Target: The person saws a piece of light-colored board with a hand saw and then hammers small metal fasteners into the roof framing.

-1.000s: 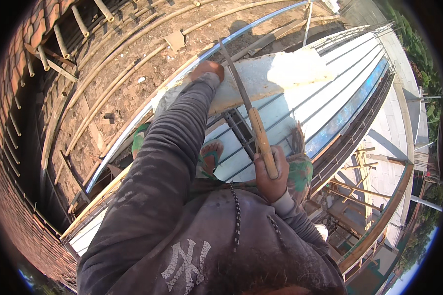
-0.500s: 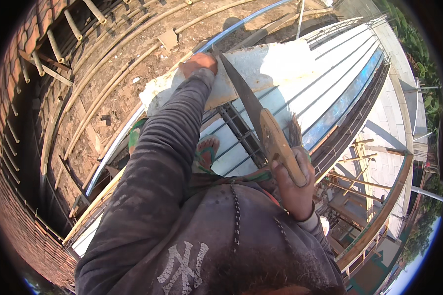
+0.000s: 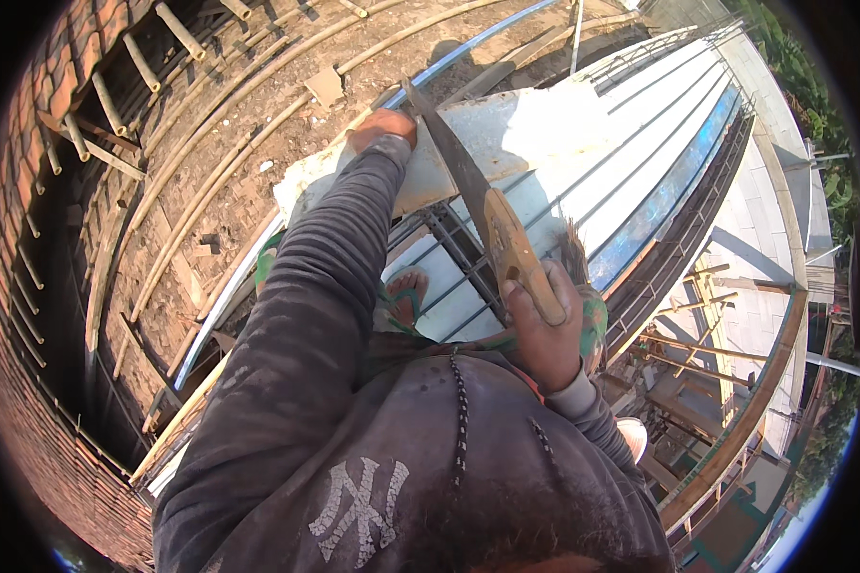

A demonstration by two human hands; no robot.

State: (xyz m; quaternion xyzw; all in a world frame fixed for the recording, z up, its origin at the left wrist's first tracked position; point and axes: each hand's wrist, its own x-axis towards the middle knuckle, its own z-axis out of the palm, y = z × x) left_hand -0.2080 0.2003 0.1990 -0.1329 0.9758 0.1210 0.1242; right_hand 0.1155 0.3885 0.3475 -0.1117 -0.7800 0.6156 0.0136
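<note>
Compared with half a second ago, your long steel-bladed handsaw with a pale wooden handle [image 3: 497, 218] sits farther forward, and your bare right hand [image 3: 549, 320] has travelled with it. Its blade crosses the long, flat, whitish board [image 3: 497, 129], the tip reaching the board's far edge; the handle is on the board's near side, where your right fingers are wrapped tightly round it. Your bare left hand [image 3: 382, 129] rests on the board, just left of the blade; you cannot tell how its fingers lie. Pale sheeting with dark ribs [image 3: 640, 158] stretches right of the board, and your sandalled foot [image 3: 407, 291] is on its near side.
</note>
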